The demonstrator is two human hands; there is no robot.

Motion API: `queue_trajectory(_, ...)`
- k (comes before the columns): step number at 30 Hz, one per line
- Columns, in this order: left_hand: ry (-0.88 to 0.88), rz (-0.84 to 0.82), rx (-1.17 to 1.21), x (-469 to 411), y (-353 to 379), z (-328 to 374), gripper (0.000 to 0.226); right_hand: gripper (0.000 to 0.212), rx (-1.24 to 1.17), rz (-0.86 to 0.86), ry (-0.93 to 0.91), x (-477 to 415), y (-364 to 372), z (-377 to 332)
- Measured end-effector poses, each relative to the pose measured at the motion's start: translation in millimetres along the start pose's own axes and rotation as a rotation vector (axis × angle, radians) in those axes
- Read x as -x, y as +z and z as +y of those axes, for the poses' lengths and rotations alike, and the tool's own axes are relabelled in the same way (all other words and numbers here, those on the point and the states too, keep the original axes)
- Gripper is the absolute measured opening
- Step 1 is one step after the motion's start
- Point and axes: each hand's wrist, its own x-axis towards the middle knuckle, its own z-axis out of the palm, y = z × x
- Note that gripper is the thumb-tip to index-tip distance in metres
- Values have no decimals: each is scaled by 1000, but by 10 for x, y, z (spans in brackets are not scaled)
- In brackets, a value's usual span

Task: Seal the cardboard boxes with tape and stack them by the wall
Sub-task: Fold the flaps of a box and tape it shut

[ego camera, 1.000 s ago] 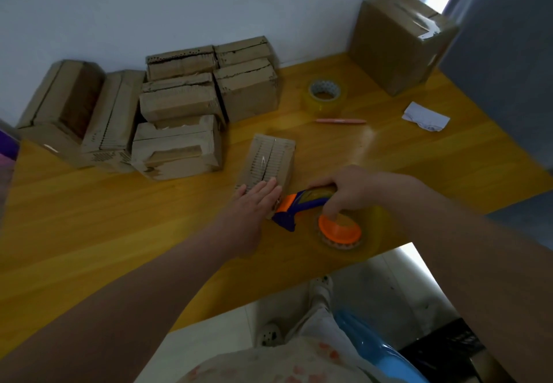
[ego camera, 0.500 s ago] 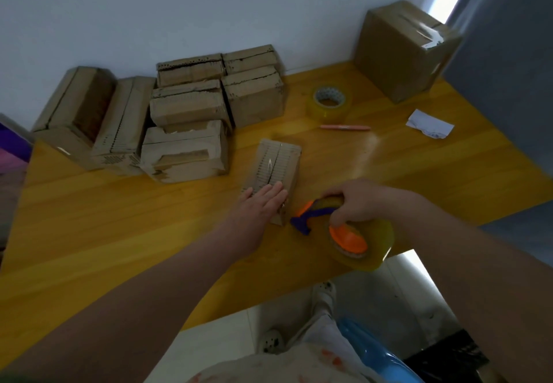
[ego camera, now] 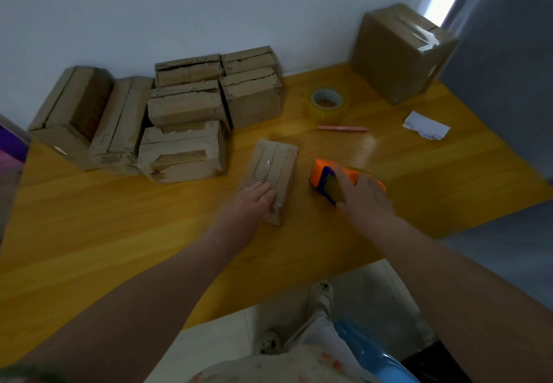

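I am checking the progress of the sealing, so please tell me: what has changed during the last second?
The right hand, gripping the tape dispenser, turned it and moved it from the near edge of the table away from the person, to beside the right side of the small box. The left hand stays flat on that box. The stacked boxes, tape roll and pen did not move.

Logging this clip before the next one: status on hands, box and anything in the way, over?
Left hand flat on small box. Right hand grips tape dispenser, beside box, not touching it. Nothing between them.
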Motion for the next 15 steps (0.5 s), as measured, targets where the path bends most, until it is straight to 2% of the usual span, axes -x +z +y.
queue_trajectory(5,6,15,-48,36,53,-57,57,77,0,-110,-24,61,249,12)
queue_trajectory(9,108,146,-39,-2,-36,-74,44,66,-53,-3,-15,82,132,-7)
queue_trajectory(12,85,206,-73,-74,-236,-82,38,63,-234,20,-28,55,-110,-86)
queue_trajectory(15,-3,230,-47,-163,-573,-4,20,62,-490,64,-102,23,-342,-203)
